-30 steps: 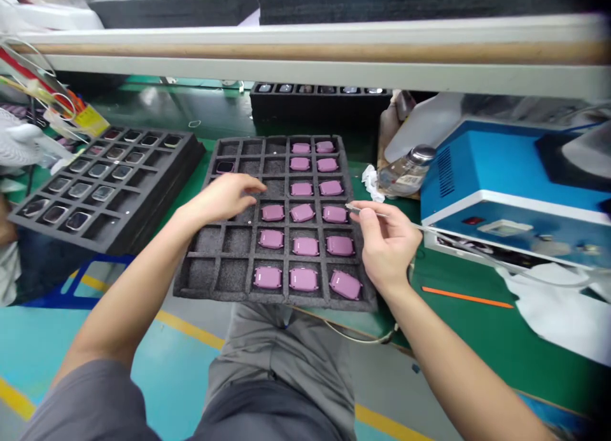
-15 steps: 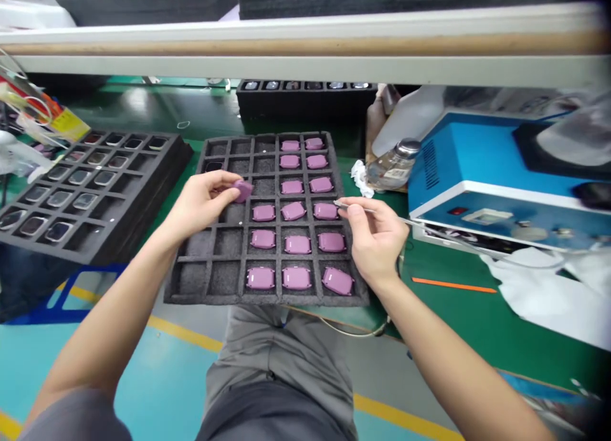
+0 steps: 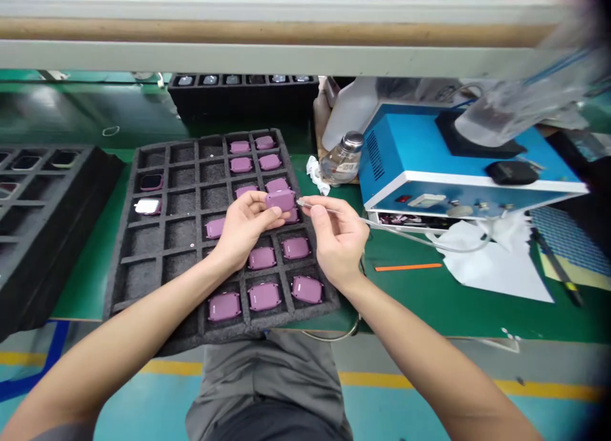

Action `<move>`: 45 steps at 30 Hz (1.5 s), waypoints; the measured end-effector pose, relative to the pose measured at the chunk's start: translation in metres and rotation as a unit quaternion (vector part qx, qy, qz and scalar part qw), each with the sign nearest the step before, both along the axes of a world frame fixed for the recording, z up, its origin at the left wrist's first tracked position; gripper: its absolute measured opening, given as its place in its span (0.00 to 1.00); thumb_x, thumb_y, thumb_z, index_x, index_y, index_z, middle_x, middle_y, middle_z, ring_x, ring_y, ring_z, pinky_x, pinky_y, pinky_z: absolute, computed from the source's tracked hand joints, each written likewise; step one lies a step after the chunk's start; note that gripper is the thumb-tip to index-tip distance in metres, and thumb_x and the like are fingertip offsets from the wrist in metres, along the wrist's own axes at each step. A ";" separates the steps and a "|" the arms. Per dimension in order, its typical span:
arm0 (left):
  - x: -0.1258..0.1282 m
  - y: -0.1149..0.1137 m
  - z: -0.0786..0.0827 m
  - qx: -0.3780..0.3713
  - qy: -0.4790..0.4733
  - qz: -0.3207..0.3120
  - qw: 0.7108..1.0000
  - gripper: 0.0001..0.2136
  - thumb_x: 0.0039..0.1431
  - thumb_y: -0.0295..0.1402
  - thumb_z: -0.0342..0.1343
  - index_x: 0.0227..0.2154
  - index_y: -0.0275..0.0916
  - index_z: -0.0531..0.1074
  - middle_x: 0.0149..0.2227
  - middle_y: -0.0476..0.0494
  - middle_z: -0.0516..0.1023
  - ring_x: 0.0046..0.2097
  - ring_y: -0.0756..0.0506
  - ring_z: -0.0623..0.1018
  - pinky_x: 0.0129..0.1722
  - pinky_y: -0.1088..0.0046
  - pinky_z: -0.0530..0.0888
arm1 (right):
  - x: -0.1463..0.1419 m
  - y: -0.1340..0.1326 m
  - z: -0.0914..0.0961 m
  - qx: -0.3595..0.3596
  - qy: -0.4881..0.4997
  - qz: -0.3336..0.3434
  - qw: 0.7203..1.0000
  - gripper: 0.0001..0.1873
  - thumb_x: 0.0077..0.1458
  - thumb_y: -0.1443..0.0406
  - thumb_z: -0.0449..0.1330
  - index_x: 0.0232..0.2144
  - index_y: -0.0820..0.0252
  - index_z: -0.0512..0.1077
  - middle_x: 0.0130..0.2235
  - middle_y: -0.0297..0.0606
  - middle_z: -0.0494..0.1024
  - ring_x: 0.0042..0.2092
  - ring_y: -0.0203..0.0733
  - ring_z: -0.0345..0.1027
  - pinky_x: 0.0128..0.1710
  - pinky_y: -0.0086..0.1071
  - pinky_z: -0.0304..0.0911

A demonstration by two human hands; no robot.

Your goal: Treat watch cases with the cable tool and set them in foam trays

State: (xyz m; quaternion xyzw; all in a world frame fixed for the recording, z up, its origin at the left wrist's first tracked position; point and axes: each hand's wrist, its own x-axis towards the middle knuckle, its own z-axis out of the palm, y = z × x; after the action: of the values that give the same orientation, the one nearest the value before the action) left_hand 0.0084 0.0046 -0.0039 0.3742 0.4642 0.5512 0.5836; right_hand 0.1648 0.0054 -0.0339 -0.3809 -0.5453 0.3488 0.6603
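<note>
My left hand pinches a purple watch case between thumb and fingers, raised above the foam tray. In my right hand is a slim, pale-tipped tool trailing a thin clear tube. Its tip points at the right edge of the held case; whether they touch I cannot tell. Several purple watch cases lie in the tray's right-hand compartments, some partly hidden by my left hand. At the tray's left side sit a dark-faced watch and one with a white face.
Right of the tray stands a blue machine, with a glass bottle and crumpled tissue beside it. An orange strip and white paper lie in front. Another foam tray is at left; a shelf edge crosses above.
The view has turned to the right. My left hand has carried the purple case from the tray's left side across to the tool tip, uncovering the white-faced watch. My right hand keeps its grip.
</note>
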 end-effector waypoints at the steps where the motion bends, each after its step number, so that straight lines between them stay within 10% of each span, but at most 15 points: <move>1: 0.000 -0.001 0.000 -0.004 -0.001 0.000 1.000 0.19 0.46 0.34 0.74 0.36 0.38 0.71 0.35 0.46 0.83 0.38 0.46 0.85 0.43 0.70 0.80 | 0.000 0.000 0.000 -0.002 0.002 0.005 1.000 0.08 0.65 0.61 0.62 0.41 0.55 0.80 0.42 0.39 0.84 0.44 0.41 0.81 0.49 0.37 0.78; 45: 0.000 -0.004 -0.006 0.053 0.023 -0.001 0.998 0.16 0.48 0.32 0.74 0.35 0.38 0.72 0.38 0.45 0.84 0.41 0.47 0.84 0.50 0.68 0.79 | -0.001 0.004 -0.003 -0.018 -0.006 -0.001 1.000 0.09 0.64 0.58 0.62 0.41 0.55 0.80 0.42 0.39 0.84 0.43 0.42 0.81 0.47 0.39 0.81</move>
State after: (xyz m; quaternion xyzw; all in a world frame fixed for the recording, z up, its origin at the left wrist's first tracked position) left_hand 0.0087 0.0003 -0.0099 0.4178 0.4476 0.5654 0.5526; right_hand 0.1635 0.0093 -0.0370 -0.3953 -0.5423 0.3561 0.6503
